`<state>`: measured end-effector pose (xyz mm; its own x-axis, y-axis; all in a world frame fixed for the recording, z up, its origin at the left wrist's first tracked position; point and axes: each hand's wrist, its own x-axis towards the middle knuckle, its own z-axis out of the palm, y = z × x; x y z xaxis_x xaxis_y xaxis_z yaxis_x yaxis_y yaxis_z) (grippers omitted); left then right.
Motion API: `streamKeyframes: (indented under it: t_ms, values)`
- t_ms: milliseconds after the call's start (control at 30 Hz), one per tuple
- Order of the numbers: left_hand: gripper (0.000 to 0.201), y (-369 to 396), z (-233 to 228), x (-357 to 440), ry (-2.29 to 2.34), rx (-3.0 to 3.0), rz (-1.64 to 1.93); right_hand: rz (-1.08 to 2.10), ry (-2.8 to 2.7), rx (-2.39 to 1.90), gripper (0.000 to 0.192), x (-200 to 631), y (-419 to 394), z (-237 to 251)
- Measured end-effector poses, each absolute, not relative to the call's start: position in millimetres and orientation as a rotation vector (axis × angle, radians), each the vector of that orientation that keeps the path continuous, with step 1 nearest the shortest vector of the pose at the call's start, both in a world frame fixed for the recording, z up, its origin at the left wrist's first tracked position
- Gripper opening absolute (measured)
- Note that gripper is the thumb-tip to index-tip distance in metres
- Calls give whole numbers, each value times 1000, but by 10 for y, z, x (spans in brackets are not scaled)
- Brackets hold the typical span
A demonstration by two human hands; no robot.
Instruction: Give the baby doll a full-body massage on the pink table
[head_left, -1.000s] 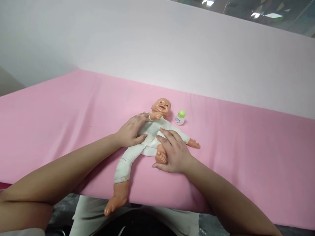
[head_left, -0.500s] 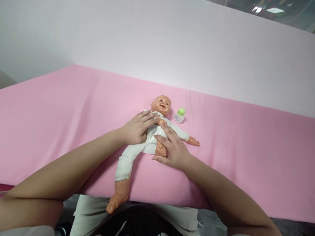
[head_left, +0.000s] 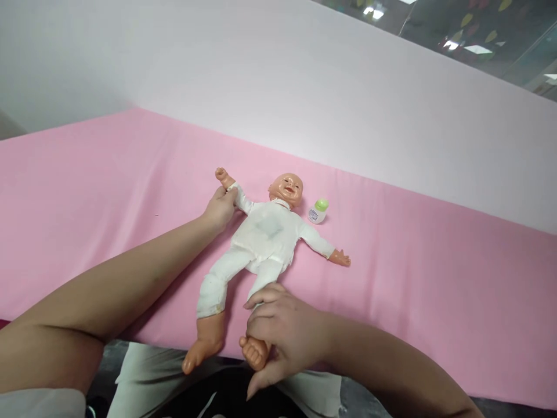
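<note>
A baby doll [head_left: 265, 232] in white clothing lies on its back, its head pointing away from me. Its arms are spread out and both legs stretch toward me. At its arm on the left, my left hand [head_left: 221, 208] is closed round the sleeve near the wrist, and the doll's small hand shows beyond my fingers. My right hand [head_left: 289, 328] curls over the lower leg on the right, thumb below the foot, whose toes show between thumb and fingers. Just right of the doll's head is a small clear bottle [head_left: 317, 213] with a green cap.
Pink cloth [head_left: 391, 278] covers the table, with soft folds in it. A pale wall [head_left: 261, 75] rises along the back edge. The doll's other foot hangs over the front edge, near my lap. A glass pane with reflections is at the upper right.
The doll's left-side arm has swung from its chest outward, with my left hand on it. Its bent right-side leg is now straightened toward me under my right hand.
</note>
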<state>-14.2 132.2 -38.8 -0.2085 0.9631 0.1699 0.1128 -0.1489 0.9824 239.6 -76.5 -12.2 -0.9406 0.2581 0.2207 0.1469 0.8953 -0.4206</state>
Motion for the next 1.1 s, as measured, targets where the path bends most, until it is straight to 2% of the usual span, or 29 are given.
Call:
streamKeyframes:
  t_ms: [100, 233, 367, 467, 633, 733, 867, 967, 1100]
  values:
    - [29, 1354, -364, -156, 1292, 995, 1468, 635, -2836, -268, 68, 2373, -770, -94]
    - [33, 1230, -343, -120, 1317, 1134, 1453, 675, -2827, -114, 72, 2350, -748, -28]
    - [47, 979, -245, -24, 1385, 1662, 1408, 633, -2729, -130, 78, 2363, -719, -17]
    - [59, 832, -132, 50, 1237, 2256, 1188, 555, -2583, -225, 80, 2441, -746, 2]
    - [65, 774, -56, 94, 996, 2712, 848, 243, -2532, -574, 65, 2608, -754, 123]
    - [62, 777, -50, 96, 1041, 2751, 764, 42, -2394, -741, 56, 2636, -564, 121]
    - [62, 786, -29, 98, 1050, 2698, 724, 89, -2251, -758, 56, 2617, -254, 9]
    - [61, 802, -36, 103, 1037, 2544, 819, 83, -2256, -693, 57, 2619, -198, -24]
    - [62, 877, -109, 96, 1287, 2131, 1030, 3, -2331, -640, 55, 2639, -334, 46]
